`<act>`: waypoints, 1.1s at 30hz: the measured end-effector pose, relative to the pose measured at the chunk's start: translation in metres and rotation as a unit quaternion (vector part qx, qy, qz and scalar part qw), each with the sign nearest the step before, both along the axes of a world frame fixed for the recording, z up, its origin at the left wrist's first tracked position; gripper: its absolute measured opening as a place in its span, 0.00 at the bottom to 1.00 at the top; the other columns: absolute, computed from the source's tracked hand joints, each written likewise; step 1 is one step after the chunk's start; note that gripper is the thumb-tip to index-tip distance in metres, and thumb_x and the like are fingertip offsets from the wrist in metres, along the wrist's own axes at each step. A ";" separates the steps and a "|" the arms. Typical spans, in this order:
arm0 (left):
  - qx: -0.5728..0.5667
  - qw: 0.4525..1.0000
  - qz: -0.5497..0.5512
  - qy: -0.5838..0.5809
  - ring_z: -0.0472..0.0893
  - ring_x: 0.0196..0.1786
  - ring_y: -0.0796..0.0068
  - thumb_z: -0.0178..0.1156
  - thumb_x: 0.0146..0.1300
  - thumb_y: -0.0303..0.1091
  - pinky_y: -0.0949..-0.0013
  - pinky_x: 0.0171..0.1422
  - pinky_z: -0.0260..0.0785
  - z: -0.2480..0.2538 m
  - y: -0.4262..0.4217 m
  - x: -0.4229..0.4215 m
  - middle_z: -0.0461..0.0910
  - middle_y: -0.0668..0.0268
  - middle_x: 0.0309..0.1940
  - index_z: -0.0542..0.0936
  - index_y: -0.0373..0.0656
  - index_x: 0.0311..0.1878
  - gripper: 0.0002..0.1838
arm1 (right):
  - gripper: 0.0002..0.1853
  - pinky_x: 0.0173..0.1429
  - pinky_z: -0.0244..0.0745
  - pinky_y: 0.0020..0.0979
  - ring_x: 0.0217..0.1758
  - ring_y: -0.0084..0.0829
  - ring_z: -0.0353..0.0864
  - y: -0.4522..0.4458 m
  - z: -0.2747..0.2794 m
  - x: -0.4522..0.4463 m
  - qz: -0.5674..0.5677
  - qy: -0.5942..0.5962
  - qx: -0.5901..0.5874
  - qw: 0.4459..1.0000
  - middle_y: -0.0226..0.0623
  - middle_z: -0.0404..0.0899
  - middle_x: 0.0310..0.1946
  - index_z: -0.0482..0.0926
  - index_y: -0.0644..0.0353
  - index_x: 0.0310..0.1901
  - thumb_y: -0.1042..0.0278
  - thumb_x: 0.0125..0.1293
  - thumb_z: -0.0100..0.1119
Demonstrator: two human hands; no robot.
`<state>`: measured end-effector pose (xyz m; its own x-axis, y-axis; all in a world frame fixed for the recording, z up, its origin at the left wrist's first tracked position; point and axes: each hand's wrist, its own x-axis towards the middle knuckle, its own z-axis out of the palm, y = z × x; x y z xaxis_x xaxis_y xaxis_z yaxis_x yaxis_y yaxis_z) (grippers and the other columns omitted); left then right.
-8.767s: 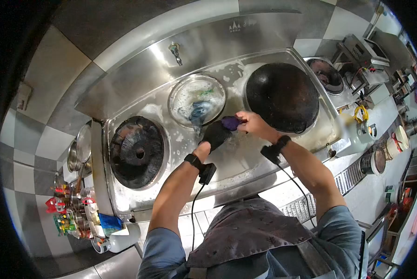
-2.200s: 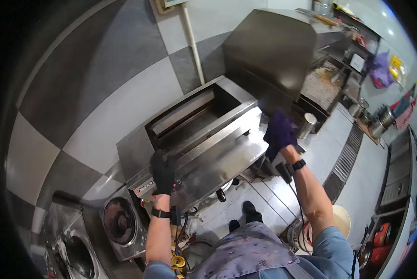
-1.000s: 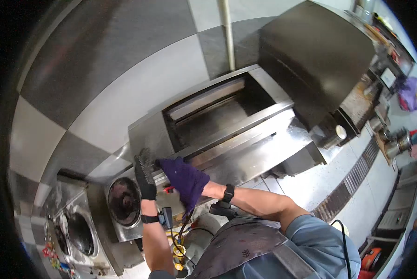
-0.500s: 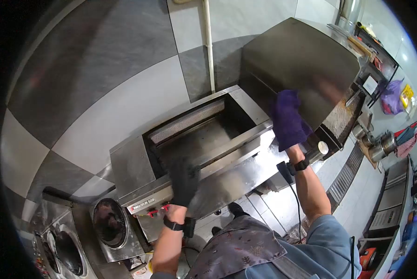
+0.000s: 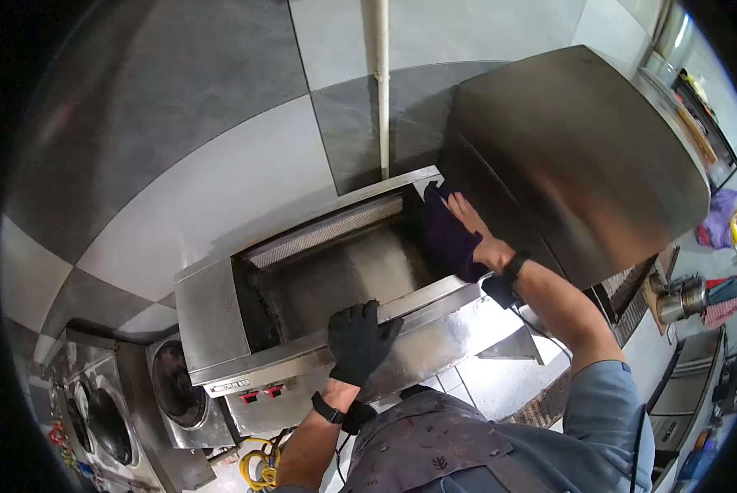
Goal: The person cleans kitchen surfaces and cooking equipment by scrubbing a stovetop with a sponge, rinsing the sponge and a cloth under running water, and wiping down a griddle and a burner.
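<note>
The cloth [image 5: 448, 239] lies on the grill [image 5: 212, 322] at its right side, under the right hand [image 5: 475, 232], fingers extended flat; the gloved left hand [image 5: 360, 345] rests at the front, thumb apart. Even palm pressure, fingers kept on fabric, should wipe best.

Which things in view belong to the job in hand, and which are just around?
In the job:
- purple cloth, under the right hand
- steel cooker, cloth on its right end
- black-gloved left hand, at its front edge

Just around:
- purple bag
- steel pot
- round burner
</note>
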<state>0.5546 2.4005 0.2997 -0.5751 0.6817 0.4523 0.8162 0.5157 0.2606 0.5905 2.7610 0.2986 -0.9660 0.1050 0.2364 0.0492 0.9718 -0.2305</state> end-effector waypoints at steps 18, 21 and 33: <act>-0.002 0.989 -0.069 -0.134 0.85 0.39 0.49 0.71 0.56 0.63 0.49 0.45 0.75 0.000 -0.008 -0.016 0.85 0.52 0.36 0.83 0.37 0.51 0.36 | 0.40 0.82 0.52 0.48 0.83 0.53 0.54 -0.104 -0.014 -0.212 -0.032 -0.073 0.185 0.979 0.53 0.64 0.74 0.55 0.64 0.80 0.48 0.74 0.47; 0.043 0.990 -0.094 -0.094 0.82 0.37 0.57 0.68 0.60 0.61 0.51 0.45 0.72 -0.007 -0.013 -0.019 0.81 0.56 0.35 0.80 0.39 0.51 0.32 | 0.42 0.83 0.50 0.49 0.84 0.54 0.52 -0.176 -0.017 -0.237 0.031 -0.044 0.191 0.980 0.53 0.61 0.76 0.52 0.64 0.81 0.48 0.73 0.48; 0.256 0.949 -0.133 -0.129 0.80 0.43 0.44 0.71 0.52 0.48 0.45 0.52 0.71 -0.036 -0.019 -0.022 0.82 0.47 0.39 0.82 0.35 0.42 0.25 | 0.41 0.86 0.43 0.52 0.87 0.53 0.45 -0.395 -0.037 -0.331 0.235 0.071 0.113 0.963 0.54 0.54 0.81 0.49 0.64 0.81 0.48 0.76 0.46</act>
